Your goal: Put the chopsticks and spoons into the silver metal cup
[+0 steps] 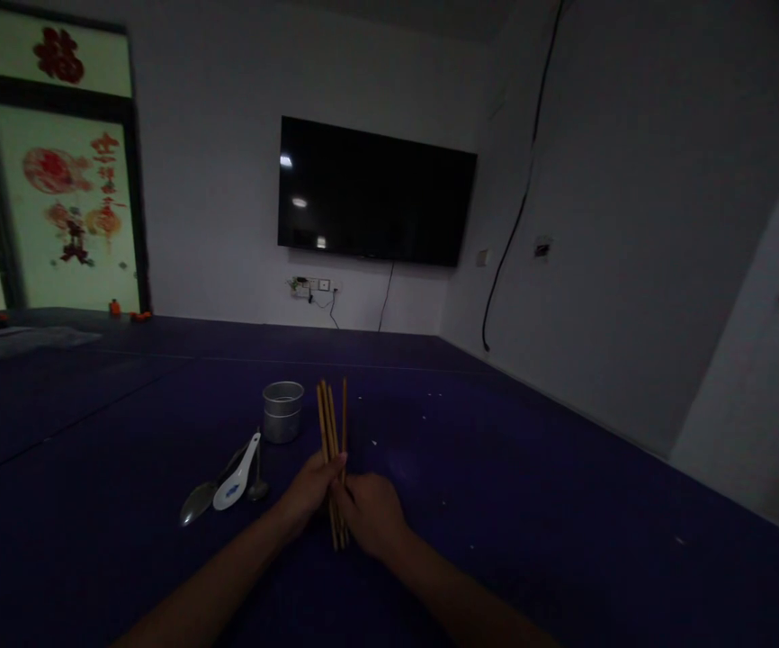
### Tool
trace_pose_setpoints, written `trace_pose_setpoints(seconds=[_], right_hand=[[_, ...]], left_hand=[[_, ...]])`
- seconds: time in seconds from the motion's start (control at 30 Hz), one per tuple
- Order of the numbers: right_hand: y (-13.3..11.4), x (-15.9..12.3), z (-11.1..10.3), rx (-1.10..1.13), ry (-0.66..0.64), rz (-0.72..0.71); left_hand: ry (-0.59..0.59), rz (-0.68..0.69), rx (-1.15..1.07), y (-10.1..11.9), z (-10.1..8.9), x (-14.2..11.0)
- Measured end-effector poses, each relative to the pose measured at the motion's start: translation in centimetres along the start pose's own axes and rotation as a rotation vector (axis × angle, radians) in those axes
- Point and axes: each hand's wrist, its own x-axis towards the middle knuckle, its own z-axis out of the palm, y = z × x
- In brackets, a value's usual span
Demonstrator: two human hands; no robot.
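A loose bundle of slim wooden chopsticks (329, 420) stands roughly upright between my hands, their lower ends showing beneath the fingers. My left hand (313, 484) is closed around the bundle from the left. From the right, my right hand (371, 513) grips the chopsticks a little lower, touching the left. One chopstick stands slightly apart at the right. Just left of the bundle is a grey metal cup (282, 412), upright. Beside the cup lie a white ceramic spoon (233, 489) with a blue mark, a large metal spoon (197, 503) and a small metal ladle (258, 489).
The dark purple surface (531, 504) carries small white scraps. Crumpled clear plastic (18, 340) lies at the far left. Behind, a television (376, 193) hangs on the wall, and a black cable (523, 202) runs down to the surface's far right edge.
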Motion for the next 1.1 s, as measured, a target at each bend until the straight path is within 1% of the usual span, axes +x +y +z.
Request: trace_pose_setpoints(seconds=[0.03, 0.1, 0.17, 0.27, 0.37, 0.5, 0.63, 0.8, 0.93, 1.1], right_hand=[[-0.1, -0.1, 0.1, -0.041, -0.012, 0.017], [-0.3, -0.2, 0.2, -0.097, -0.026, 0.046], [-0.5, -0.2, 0.2, -0.126, -0.039, 0.064], [-0.6, -0.2, 0.1, -0.119, -0.051, 0.057], [-0.6, -0.2, 0.0, -0.088, -0.044, 0.047], [-0.6, -0.1, 0.0, -0.062, -0.024, 0.042], [-0.5, -0.1, 0.1, -0.071, -0.007, 0.037], [-0.1, 0.1, 0.4, -0.078, -0.006, 0.055], [0.1, 0.2, 0.5, -0.089, -0.006, 0.064], [0.3, 0.3, 0.6, -0.071, -0.01, 0.047]], left_hand=[[-0.04, -0.09, -0.024, -0.3, -0.1, 0.1], [-0.103, -0.214, -0.052, -0.8, -0.4, 0.1], [-0.136, -0.271, -0.06, -1.1, -0.7, 0.2], [-0.14, -0.3, -0.038, -1.2, -0.9, 0.3], [-0.1, -0.281, 0.003, -1.4, -0.9, 0.4], [-0.007, -0.225, 0.064, -1.5, -0.6, 0.5], [0.022, -0.142, 0.175, -1.6, -0.9, 0.6], [0.067, -0.033, 0.458, -1.6, -1.6, 1.0], [0.072, 0.044, 0.74, -1.0, -1.8, 1.4], [0.09, 0.016, 0.993, 0.0, -1.4, 1.0]])
